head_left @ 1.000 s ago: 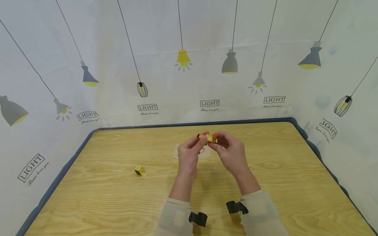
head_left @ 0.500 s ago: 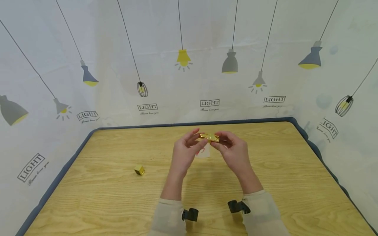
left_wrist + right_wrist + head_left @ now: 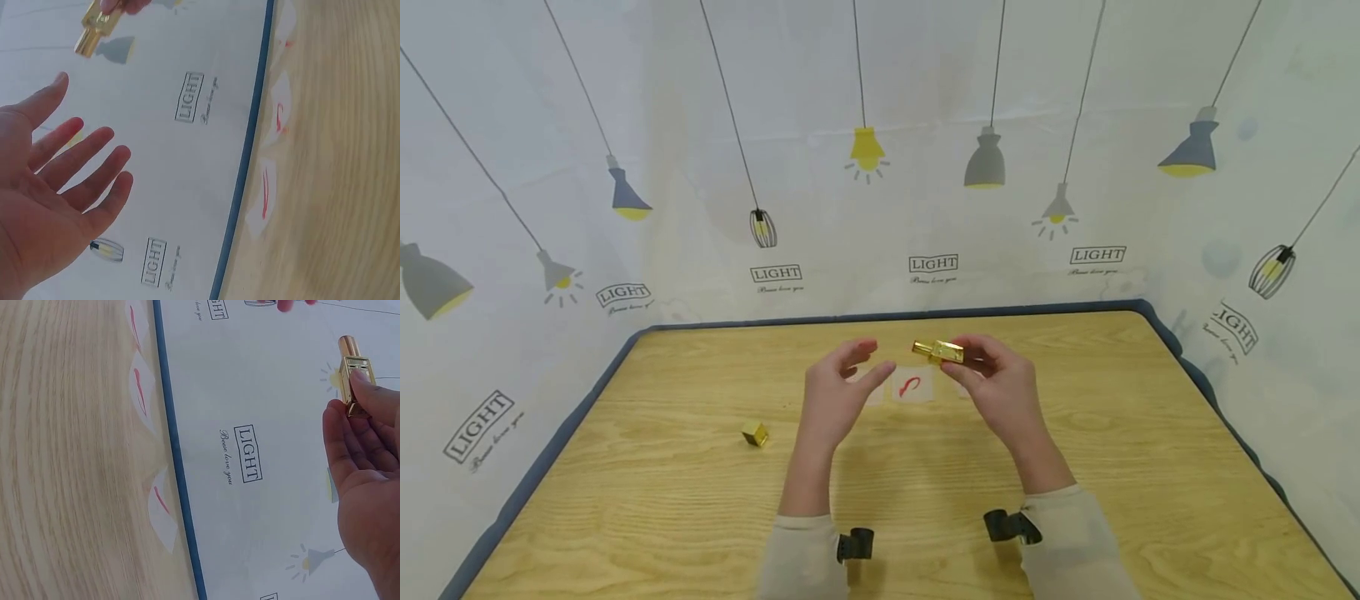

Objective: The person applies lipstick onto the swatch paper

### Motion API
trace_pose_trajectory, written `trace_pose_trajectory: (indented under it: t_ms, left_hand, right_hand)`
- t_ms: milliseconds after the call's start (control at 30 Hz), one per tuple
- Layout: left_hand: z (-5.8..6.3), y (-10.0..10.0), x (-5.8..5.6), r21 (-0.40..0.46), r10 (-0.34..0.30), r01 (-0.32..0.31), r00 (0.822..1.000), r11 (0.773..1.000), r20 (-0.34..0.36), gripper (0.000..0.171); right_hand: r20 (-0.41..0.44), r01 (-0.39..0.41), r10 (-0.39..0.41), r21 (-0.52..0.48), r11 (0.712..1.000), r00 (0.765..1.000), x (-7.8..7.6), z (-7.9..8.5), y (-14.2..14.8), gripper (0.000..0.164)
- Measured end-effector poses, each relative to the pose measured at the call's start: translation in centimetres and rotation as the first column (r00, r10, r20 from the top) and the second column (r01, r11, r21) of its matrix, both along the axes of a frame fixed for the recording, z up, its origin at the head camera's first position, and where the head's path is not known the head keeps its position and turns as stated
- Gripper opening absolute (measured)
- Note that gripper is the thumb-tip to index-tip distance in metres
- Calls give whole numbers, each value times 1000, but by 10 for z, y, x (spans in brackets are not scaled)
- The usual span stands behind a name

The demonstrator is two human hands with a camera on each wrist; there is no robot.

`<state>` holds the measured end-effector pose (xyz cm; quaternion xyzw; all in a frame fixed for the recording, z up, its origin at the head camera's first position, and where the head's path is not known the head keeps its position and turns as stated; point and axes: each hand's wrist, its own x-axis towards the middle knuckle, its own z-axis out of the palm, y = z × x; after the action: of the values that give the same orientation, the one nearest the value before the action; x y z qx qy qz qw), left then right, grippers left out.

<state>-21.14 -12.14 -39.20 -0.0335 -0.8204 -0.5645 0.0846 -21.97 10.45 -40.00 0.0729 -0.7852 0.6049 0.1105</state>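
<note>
My right hand (image 3: 1000, 392) pinches a gold lipstick tube (image 3: 940, 351) between thumb and fingers, above the table. The uncapped end, a narrower gold cylinder with a dark red tip, points left. In the right wrist view the square-sided body of the lipstick (image 3: 347, 374) shows beside the thumb. My left hand (image 3: 835, 396) is off to its left, apart from it, with thumb and fingers spread and nothing held. The left wrist view shows its palm (image 3: 44, 231) and reddish fingertips. A square gold cap (image 3: 755, 433) lies on the table to the left.
Beneath the hands, three white paper pieces lie on the wooden table (image 3: 662, 500); the middle paper (image 3: 923, 390) bears a red curved stroke. Small red specks mark the wood nearby. A blue edging (image 3: 835, 318) runs along the back, before a lamp-printed wall sheet (image 3: 820, 208).
My left hand has let go of the lipstick and drawn away to the left, its fingers opening. The right hand has shifted slightly right with the lipstick. The cap has not moved.
</note>
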Motion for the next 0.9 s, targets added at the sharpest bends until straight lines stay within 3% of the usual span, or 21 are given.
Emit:
trace_pose_trajectory:
  t_ms: [67,133,200,300,367,433,533,600,700,900]
  left_hand:
    - [1,-5,1,-80,38,-39,999,996,-8,53]
    - [1,-10,2,-194,69,-76,997,978,-44,59]
    - [1,-16,2,-325,90,-117,991,939,-96,64]
    - [1,-27,4,-487,102,-189,975,852,-199,66]
    - [1,-37,6,-547,116,-236,963,803,-245,62]
    - [0,-47,8,-570,135,-282,949,772,-286,57]
    - [-1,-62,11,-574,170,-329,934,750,-313,50]
    - [0,-73,13,-573,196,-342,933,745,-301,45]
    - [2,-88,18,-600,232,-319,947,734,-220,43]
    - [4,-114,21,-654,248,-170,968,738,27,52]
  right_hand:
    - [7,8,-8,0,1000,1000,0,0,1,29]
    - [14,13,-13,-2,1000,1000,0,0,2,29]
    - [18,18,-18,4,1000,1000,0,0,2,29]
    - [23,21,-21,6,1000,1000,-1,0,3,29]
    - [25,23,-23,8,1000,999,-1,-1,4,28]
    - [28,22,-22,4,1000,999,-2,-1,4,28]
    - [31,22,-22,8,1000,999,-2,-3,6,28]
    - [36,22,-22,11,1000,999,-2,-4,7,29]
    - [47,25,-25,17,1000,999,-1,-4,9,30]
    - [74,21,-22,11,1000,997,-2,-5,10,31]
